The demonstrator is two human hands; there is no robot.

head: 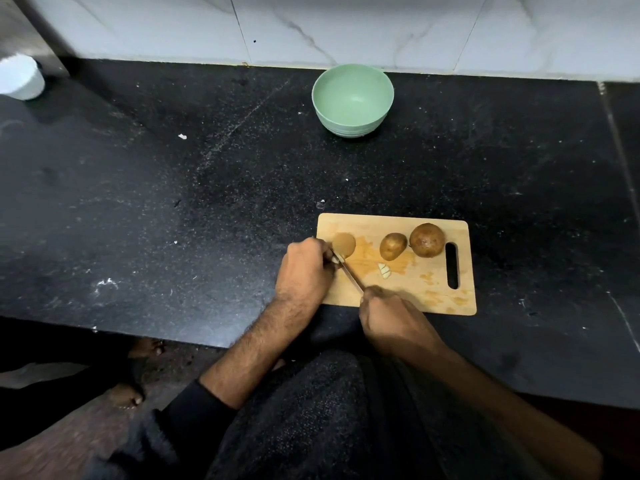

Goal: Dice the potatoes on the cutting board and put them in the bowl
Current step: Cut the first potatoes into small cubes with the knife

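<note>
Low in the frame, the person's dark-sleeved lap and two forearms reach up toward the black speckled stone counter (173, 202). The right hand (388, 315), at the near edge of the rectangular light wooden cutting board (433, 289), is curled tight around the handle of a thin-bladed kitchen knife (349, 271), whose blade runs diagonally up and left across the board. The left hand (304, 268), just left of centre at the board's left edge, has its fingers bent over small pale potato pieces (337, 259) right where the knife's tip end meets them; how firmly it pinches them I cannot tell. Directly beyond those fingertips, touching the cut pieces, lies a brown potato half (344, 244). A few loose pale diced bits (384, 270) sit on the board just right of the blade, apart from both hands. Further right on the board rest a small whole brown potato (393, 246) and, beside it near the handle slot, a larger round brown potato (427, 240). Well beyond, in the upper middle against the white marble-tiled wall (346, 26), stands the pale green round bowl (352, 100), holding nothing. At the upper left edge sits a white cup-like container (20, 77)
</note>
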